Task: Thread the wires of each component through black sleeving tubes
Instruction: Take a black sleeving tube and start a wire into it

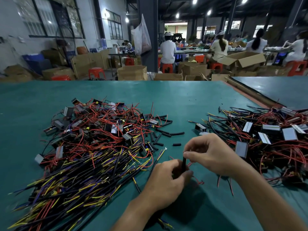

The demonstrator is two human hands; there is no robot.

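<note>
The right hand (211, 155) is pinching the top of a black sleeving tube (184, 164) between thumb and forefinger, while the left hand (165, 185) is gripping its lower end with curled fingers. The tube is standing nearly upright just right of the large wire pile (100, 147), with red wires (198, 181) trailing from it.

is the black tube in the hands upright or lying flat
Upright: the black tube stands nearly vertical, right hand pinching its top, left hand gripping its lower end.

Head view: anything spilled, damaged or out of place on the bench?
Nothing looks damaged. Only oddity: short black sleeving tubes lie strewn at all angles on the green mat beside the left wire pile, not gathered. Black specks dot the mat farther back.
</note>
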